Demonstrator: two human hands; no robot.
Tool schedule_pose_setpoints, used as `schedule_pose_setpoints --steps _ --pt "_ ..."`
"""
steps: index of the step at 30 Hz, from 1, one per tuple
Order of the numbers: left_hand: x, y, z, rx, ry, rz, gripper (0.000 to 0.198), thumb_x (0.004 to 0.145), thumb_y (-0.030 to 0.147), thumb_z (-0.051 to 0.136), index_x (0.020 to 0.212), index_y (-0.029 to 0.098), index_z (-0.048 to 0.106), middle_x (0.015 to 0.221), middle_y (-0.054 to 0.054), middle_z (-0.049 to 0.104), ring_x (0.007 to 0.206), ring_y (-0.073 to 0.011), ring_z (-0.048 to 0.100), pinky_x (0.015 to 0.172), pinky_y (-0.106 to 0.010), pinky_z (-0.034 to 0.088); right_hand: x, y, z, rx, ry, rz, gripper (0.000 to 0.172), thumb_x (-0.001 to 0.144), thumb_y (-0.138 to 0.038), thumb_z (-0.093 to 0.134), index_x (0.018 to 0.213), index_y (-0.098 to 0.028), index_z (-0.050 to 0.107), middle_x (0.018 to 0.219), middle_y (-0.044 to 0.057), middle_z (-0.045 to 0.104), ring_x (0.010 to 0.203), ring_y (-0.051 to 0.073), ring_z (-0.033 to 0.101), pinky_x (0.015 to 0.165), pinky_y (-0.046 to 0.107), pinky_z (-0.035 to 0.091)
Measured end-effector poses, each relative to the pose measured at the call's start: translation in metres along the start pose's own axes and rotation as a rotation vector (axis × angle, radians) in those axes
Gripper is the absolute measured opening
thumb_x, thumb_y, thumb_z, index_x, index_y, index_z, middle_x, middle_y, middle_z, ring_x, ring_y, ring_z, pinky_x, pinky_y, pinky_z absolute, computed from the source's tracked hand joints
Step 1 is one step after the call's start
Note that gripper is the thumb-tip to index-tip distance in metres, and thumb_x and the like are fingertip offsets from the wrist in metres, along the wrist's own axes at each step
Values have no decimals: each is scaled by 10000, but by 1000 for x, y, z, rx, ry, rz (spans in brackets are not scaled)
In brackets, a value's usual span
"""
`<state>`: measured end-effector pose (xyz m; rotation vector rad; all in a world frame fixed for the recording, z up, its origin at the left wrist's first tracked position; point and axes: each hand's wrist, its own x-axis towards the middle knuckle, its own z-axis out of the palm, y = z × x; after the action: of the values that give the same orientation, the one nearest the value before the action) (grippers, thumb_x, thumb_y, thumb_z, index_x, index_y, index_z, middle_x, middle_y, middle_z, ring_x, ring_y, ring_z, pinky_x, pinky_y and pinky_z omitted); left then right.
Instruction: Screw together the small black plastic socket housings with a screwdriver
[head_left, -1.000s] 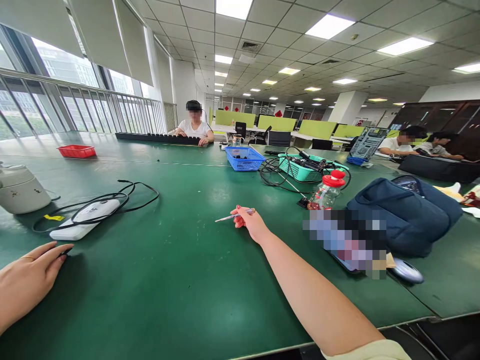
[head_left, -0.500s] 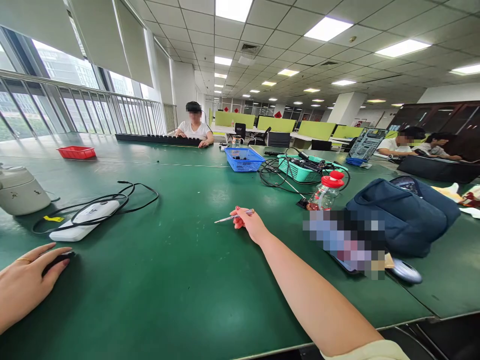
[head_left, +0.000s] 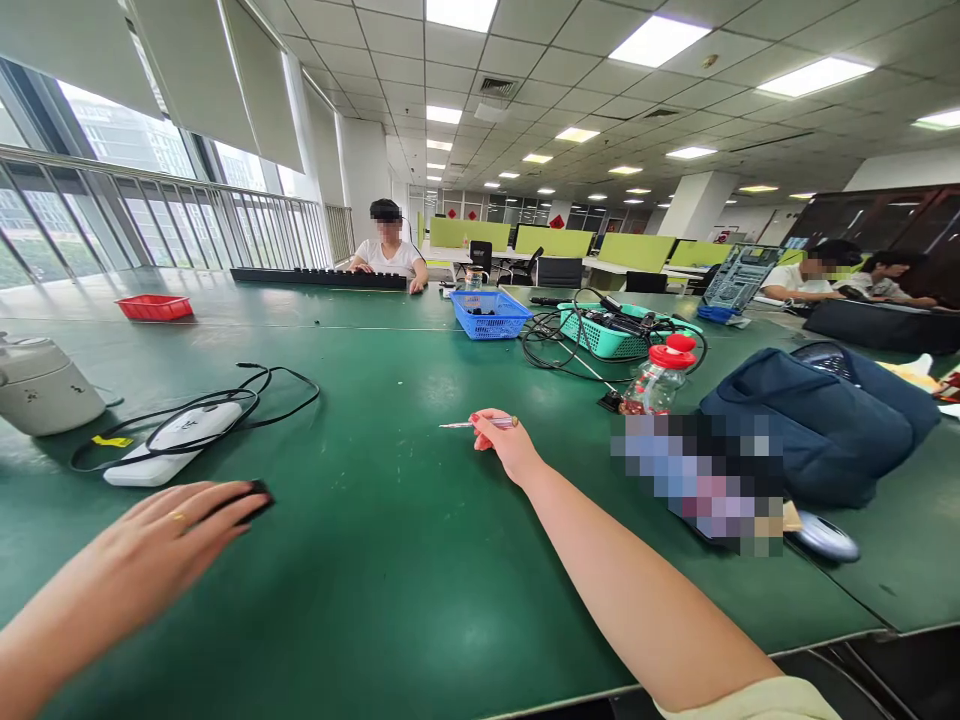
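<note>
My left hand [head_left: 176,540] is at the lower left, palm down, its fingers closed over a small black object [head_left: 260,498]. Most of that object is hidden under the fingers, so its kind cannot be made out. Above the middle of the green table, my right hand [head_left: 501,440] pinches a slim screwdriver [head_left: 459,425] with a thin, pale shaft pointing left. The handle's brownish end sticks out to the right of the fingers. Just beyond my left hand lies a white power bank [head_left: 172,445] with a black cable [head_left: 300,402] looped over it.
A blue basket [head_left: 491,325], a teal basket [head_left: 600,340] of cables and a red tray [head_left: 154,308] stand farther back. On the right are a red-lidded jar [head_left: 654,385], a navy bag [head_left: 810,425] and a computer mouse [head_left: 825,537]. A person [head_left: 386,250] sits opposite.
My left hand has moved right, carrying the small black object. My right hand has shifted slightly, and the screwdriver now lies closer to level.
</note>
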<state>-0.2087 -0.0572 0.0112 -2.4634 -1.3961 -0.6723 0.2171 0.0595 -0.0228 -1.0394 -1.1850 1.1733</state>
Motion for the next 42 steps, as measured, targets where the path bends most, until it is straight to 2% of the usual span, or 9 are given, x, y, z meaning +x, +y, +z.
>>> schedule_pose_setpoints --steps 2,5,9,12,17,22,27,38,42 --pt "37 46 1 26 -30 111 390 927 389 475 1291 525 491 1225 93 651 1070 -233 610 1000 -484 497 0 0 0 2 26 -9 424 583 -561 788 759 -191 681 610 -41 587 493 87 551 522 238 449" --pt "97 105 14 -71 -73 43 482 915 427 498 1386 335 442 1201 -44 661 1080 -247 615 968 -410 512 -2 -2 0 8 82 -22 432 604 -575 766 790 -196 677 612 -45 585 490 86 550 513 233 441" --pt "151 143 51 -220 -205 -100 675 878 318 557 1480 295 252 1068 -56 694 996 -258 637 883 -414 530 -5 -11 1 19 232 -97 447 672 -624 697 622 -184 637 506 -40 517 438 80 479 458 237 399" --pt "161 144 78 -340 -227 -174 679 862 295 563 1470 314 263 1107 -42 691 1000 -253 635 911 -424 519 -9 -17 4 43 269 -184 499 707 -644 658 520 -192 557 449 -49 442 376 63 368 393 240 309" --pt "155 127 100 -569 -317 -197 715 829 298 585 1466 354 265 1183 -3 688 1070 -234 628 1005 -425 483 -23 -22 15 -87 130 -281 511 790 -634 594 531 -197 544 453 -54 388 406 72 343 412 241 263" --pt "152 117 105 -738 -359 -245 822 758 348 656 1470 347 247 1195 -4 685 1095 -224 639 1020 -409 482 -38 -27 24 -352 -29 -472 441 853 -551 565 588 -198 575 504 -36 460 483 95 408 501 257 342" --pt "154 115 108 -745 -386 -243 746 754 383 640 1431 322 333 1172 -7 697 1092 -227 644 1033 -420 470 -43 -30 25 -556 -151 -665 386 894 -442 532 598 -197 572 574 -6 558 532 105 477 538 253 380" --pt "156 113 108 -730 -401 -246 473 762 456 623 1188 254 601 1201 -31 687 1096 -244 640 1030 -410 489 -46 -30 22 -763 -228 -757 399 945 -375 399 622 -212 567 568 9 544 528 124 480 569 276 387" --pt "157 113 108 -683 -397 -210 399 792 456 595 1139 264 635 1189 -19 690 1080 -235 638 1014 -398 499 -45 -31 23 -886 -278 -868 364 930 -335 406 626 -206 559 574 13 545 530 126 450 572 282 359"
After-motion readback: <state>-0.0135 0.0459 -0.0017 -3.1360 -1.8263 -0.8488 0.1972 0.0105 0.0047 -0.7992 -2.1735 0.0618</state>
